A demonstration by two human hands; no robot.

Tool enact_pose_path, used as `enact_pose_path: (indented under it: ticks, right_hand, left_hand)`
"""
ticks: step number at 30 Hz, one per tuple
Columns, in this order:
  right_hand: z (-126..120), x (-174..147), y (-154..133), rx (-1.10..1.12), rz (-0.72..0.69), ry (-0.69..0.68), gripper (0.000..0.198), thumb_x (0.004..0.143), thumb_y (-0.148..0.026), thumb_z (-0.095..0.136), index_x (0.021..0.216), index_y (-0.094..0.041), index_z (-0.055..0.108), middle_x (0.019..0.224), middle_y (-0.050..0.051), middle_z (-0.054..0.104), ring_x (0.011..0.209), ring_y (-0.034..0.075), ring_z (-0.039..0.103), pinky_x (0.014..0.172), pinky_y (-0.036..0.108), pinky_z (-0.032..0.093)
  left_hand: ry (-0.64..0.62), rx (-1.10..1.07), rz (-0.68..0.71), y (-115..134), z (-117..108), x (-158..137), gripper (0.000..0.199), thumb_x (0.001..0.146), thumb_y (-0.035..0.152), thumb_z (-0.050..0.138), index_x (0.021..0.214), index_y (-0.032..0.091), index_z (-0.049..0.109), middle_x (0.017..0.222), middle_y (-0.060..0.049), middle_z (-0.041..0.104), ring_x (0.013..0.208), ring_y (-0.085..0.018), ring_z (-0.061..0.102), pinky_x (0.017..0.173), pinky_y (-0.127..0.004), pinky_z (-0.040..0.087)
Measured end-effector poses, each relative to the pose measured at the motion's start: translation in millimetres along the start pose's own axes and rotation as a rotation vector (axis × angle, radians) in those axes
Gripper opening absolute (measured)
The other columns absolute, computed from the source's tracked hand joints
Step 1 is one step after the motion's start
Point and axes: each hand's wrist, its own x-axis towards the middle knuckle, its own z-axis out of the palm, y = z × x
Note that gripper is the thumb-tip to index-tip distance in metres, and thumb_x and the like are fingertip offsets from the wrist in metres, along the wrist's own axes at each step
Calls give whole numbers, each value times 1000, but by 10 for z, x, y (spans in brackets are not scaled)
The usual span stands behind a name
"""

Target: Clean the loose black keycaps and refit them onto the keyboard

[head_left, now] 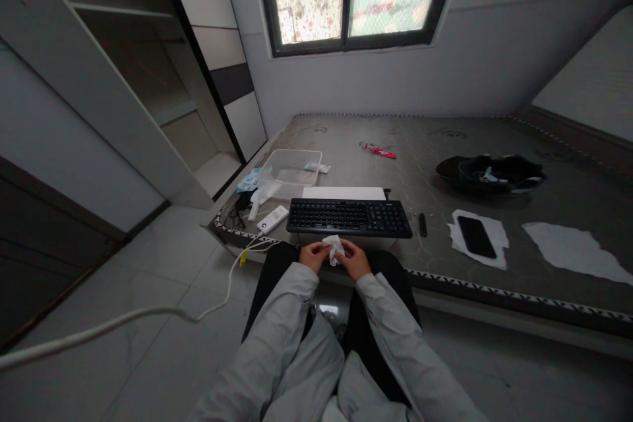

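Observation:
A crumpled white tissue (334,248) is pinched between my two hands, just in front of the keyboard's near edge. My left hand (314,256) grips its left side with the fingers closed. From the right, my right hand (355,260) holds the other side, fingers closed too. The black keyboard (349,217) lies right behind my hands on the mattress edge, partly on a white box or board (343,193). To the keyboard's right is a small dark stick-like object (422,225).
Left are a white power strip (273,219) with its cable (173,311), a clear plastic bin (295,168) and black glasses (236,218). A phone (475,236) on paper, another paper sheet (576,249), a black cap (489,175) and a red packet (383,153) lie on the mattress (341,135).

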Motion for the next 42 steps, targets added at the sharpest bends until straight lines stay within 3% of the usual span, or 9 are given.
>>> enact_pose_path:
  ticks: [6,11,17,20,25,36,42]
  right_hand:
    - [-58,14,88,-61,33,60,32,62,-38,66,85,-16,68,84,7,70,79,22,63,75,37,50]
    - [-89,36,115,-93,-65,71,23,61,-35,66,75,-17,70,88,7,68,85,23,61,82,37,46]
    - [-71,10,1,337,86,-97,35,63,-34,62,93,-18,67,97,7,67,90,26,61,82,41,46]
    - [-63,-8,-61,426,110,-115,38,59,-31,66,95,-19,66,99,8,67,91,26,61,84,41,46]
    - [-51,6,-33,287,83,-55,46,55,-30,73,99,-21,64,99,7,67,92,23,61,82,38,47]
    - [-38,28,58,45,43,24,31,52,-32,74,78,-17,69,76,3,70,72,20,63,72,33,49]
    - [-102,43,57,-1,31,15,28,62,-38,68,76,-14,69,60,1,65,56,15,58,60,28,46]
  left_hand:
    - [-40,-45,-65,-57,-2,-2,46,46,34,79,84,10,68,75,-8,71,64,-17,64,52,-23,51]
    - [-39,-32,-57,-44,1,-1,40,45,31,79,77,10,68,70,-6,70,62,-15,63,51,-21,50]
    - [56,-25,-87,15,-17,22,36,50,31,77,77,9,69,67,-6,70,58,-15,63,52,-22,50]
    - [65,-19,-80,22,-26,22,35,50,29,77,77,9,69,68,-6,70,59,-15,63,52,-23,50]
    - [38,-37,-38,19,-16,-1,37,49,28,77,80,10,69,71,-6,70,61,-16,63,54,-24,50]
    - [-16,-16,5,37,3,-20,31,45,22,77,72,10,68,62,-4,68,54,-14,59,50,-23,48]
    - [-79,34,32,2,-15,-13,34,48,24,76,77,9,69,62,-3,68,49,-12,57,48,-23,47]
